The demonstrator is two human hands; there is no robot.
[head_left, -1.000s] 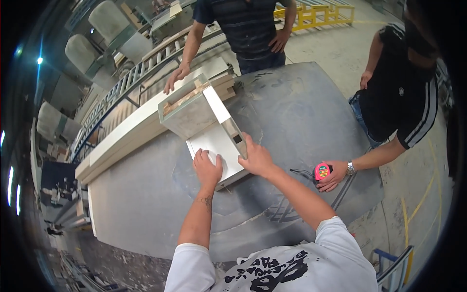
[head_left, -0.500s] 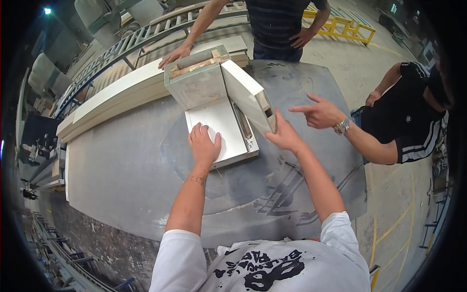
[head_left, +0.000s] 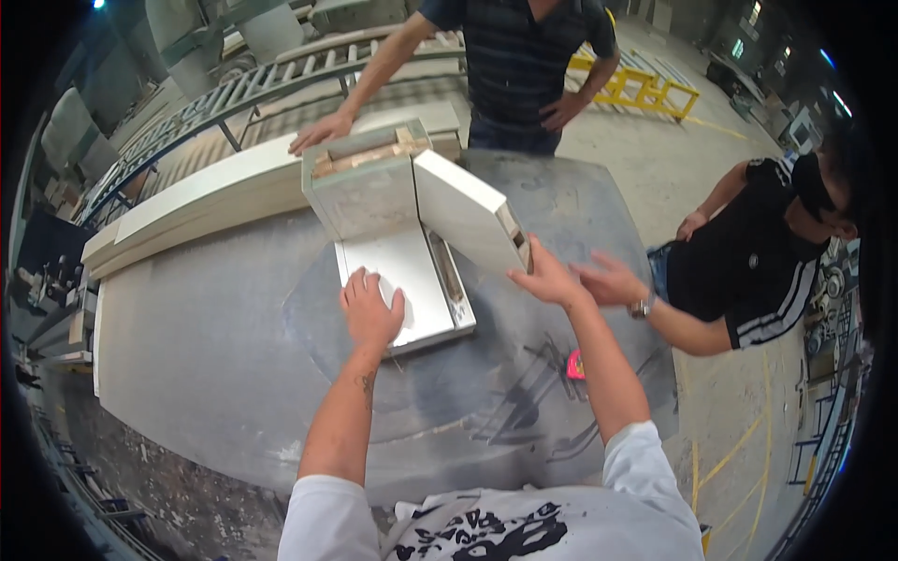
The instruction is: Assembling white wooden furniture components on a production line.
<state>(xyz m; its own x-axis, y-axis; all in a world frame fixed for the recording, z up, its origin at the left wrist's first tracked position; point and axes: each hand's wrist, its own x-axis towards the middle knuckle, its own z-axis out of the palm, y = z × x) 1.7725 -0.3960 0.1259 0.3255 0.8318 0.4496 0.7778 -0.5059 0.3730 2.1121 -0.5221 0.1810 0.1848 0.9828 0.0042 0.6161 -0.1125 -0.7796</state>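
A white corner-shaped assembly of thick panels stands on the grey table. My left hand lies flat with fingers spread on its white base panel. An upright block, hollow at the top with wood pieces showing, rises from the far end of the base. From its right edge a white side panel slants out toward me. My right hand grips this panel's near end, thumb underneath. A slot with wood inside runs along the base's right side.
Long pale boards lie along the table's far left edge, under a co-worker's hand. Another co-worker's hand is close beside my right hand. A pink tape measure lies near my right forearm. A roller conveyor stands behind.
The side panel has swung outward to the right with my right hand. The right co-worker's pointing hand has dropped and opened, blurred. The pink tape measure has come into sight. My view has shifted.
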